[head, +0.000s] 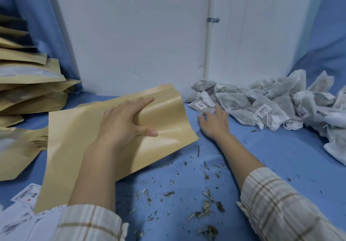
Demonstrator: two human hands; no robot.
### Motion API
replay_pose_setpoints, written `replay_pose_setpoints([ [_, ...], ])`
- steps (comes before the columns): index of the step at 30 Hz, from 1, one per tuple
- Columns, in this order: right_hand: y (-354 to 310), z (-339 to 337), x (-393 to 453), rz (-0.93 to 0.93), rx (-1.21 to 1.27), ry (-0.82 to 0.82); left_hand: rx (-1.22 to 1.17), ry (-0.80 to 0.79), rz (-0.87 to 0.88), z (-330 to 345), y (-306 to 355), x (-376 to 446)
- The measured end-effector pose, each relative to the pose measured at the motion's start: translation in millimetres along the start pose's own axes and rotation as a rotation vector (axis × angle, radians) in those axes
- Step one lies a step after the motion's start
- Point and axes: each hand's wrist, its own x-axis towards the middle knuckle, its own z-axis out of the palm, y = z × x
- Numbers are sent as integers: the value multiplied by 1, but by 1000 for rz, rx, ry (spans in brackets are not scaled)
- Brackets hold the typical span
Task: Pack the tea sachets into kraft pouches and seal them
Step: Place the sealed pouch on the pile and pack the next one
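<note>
My left hand (123,121) holds a large kraft pouch (74,147) near its open mouth, thumb on the front face and fingers spread along the upper edge; the mouth points right toward the sachets. My right hand (215,121) lies palm down on the blue cloth with its fingers spread, its fingertips touching the nearest tea sachet (202,105), a grey mesh bag with a white barcode label. A heap of tea sachets (271,106) stretches along the wall to the right edge.
A stack of kraft pouches (28,83) rises at the left, with one more pouch (16,152) lying flat below it. Printed paper labels (24,199) lie at the lower left. Loose tea leaves (206,205) are scattered over the blue cloth (280,156). A white wall with a pipe (209,34) stands behind.
</note>
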Motion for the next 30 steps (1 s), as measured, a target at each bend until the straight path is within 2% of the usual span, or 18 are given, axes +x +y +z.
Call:
replay_pose_setpoints([
  [5,5,12,22,-137,-224,-203,-9,-11,-8,1,-2,1],
  [8,11,10,32,-126,-286,-294,-27,-25,-2,0,-2,1],
  [10,15,10,33,-98,-260,-262,-25,-35,0,0,-1,0],
  [13,16,9,27,-125,-157,-74,-23,-44,-2,0,0,0],
  [16,8,0,16,-199,171,307,-22,-45,-6,0,0,0],
  [18,1,-16,12,-111,503,499,-13,-52,-9,-1,0,0],
  [19,-2,-25,12,-39,653,534,-12,-53,-10,-1,1,0],
  [22,-5,-42,14,114,1130,448,-23,-45,-1,-1,1,-1],
  [25,-4,-54,9,112,1526,295,-28,-42,0,-2,1,-1],
  [28,-3,-59,3,-8,1634,169,-22,-45,-1,-2,1,-1],
  [30,-7,-57,-1,-78,1569,72,-41,-37,3,-2,1,-1],
])
